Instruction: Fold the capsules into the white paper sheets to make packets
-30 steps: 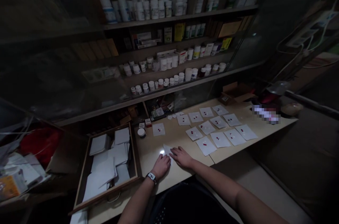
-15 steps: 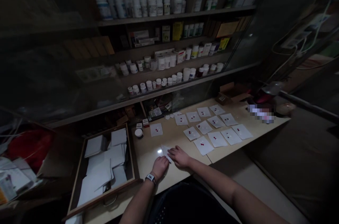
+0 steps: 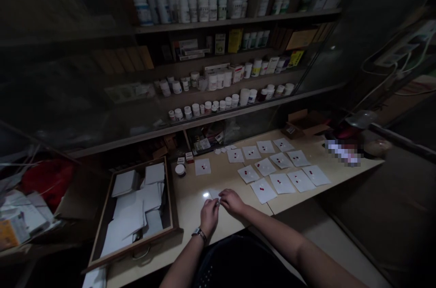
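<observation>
My left hand (image 3: 209,214) and my right hand (image 3: 232,201) meet over the front of a pale counter (image 3: 190,188). Both pinch a small folded white paper (image 3: 216,197), of which only a corner shows between the fingertips. To the right, several flat white paper squares (image 3: 263,190) lie in rows, each with small red pills on it. One more paper square with red pills (image 3: 203,166) lies alone behind my hands. A watch sits on my left wrist.
An open wooden drawer (image 3: 170,197) full of blank white papers stands at my left. A small white-lidded jar (image 3: 180,170) sits near its corner. Shelves of white medicine bottles (image 3: 218,83) rise behind glass. A cardboard box (image 3: 303,122) stands at the back right.
My hands went from lying flat on the paper to fingertips drawn together on it, and the paper now looks smaller. The view shifted slightly.
</observation>
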A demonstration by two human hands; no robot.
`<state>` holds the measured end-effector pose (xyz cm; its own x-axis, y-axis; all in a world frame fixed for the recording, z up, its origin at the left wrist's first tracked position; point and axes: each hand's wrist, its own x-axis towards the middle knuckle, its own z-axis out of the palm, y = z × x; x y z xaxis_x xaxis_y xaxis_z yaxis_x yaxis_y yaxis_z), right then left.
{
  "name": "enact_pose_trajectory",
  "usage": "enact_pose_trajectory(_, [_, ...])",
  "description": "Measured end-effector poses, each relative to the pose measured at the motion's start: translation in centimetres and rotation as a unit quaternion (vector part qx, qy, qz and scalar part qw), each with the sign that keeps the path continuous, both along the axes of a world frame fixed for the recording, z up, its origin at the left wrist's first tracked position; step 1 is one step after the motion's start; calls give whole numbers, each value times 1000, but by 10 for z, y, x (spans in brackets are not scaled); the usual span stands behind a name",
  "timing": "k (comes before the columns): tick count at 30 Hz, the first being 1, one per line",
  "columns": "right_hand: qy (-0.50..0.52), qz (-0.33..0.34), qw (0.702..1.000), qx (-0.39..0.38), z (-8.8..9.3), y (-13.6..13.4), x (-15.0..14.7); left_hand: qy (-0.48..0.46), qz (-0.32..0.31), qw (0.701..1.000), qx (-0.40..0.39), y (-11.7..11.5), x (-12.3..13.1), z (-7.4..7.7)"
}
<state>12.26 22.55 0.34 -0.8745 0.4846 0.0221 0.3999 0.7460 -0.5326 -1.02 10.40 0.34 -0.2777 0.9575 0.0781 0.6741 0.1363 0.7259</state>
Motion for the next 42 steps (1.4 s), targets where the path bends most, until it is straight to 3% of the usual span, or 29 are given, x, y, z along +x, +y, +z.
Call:
enact_pose_trajectory(5, [17,-31,999,-39,-2,-1,0,-13,71,988,-135,13,3,0])
enact_pose_trajectory(9, [14,-53,997,-57,-4,-1,-3,-34,88,978,-187,21,3,7])
enact_pose_trajectory(16, [26,-80,995,-54,-12,-1,-8,-39,128,973,-189,28,0,4])
enact_pose_trajectory(19, [14,-83,996,-42,-17,1,-10,-5,135,982,-131,24,1,-1])
enact_pose_trajectory(23, [-2,-76,997,-34,-22,4,-12,102,47,992,-59,10,2,-4])
enact_pose_trajectory(27, [6,-71,997,-38,-23,4,-14,204,-104,970,-86,-4,1,-4])
enact_pose_trajectory(29, [10,-73,996,-40,-22,4,-14,238,-145,954,-110,-8,0,-5])
enact_pose_trajectory(34, [10,-72,996,-44,-14,3,-10,271,-190,932,-148,-9,-5,-6])
enact_pose_trajectory(38, [0,-57,998,-35,-7,3,-7,257,-218,928,-159,-9,-12,3])
enact_pose_trajectory(42, [-23,1,1000,0,-4,1,-1,238,-219,932,-162,-7,-15,11])
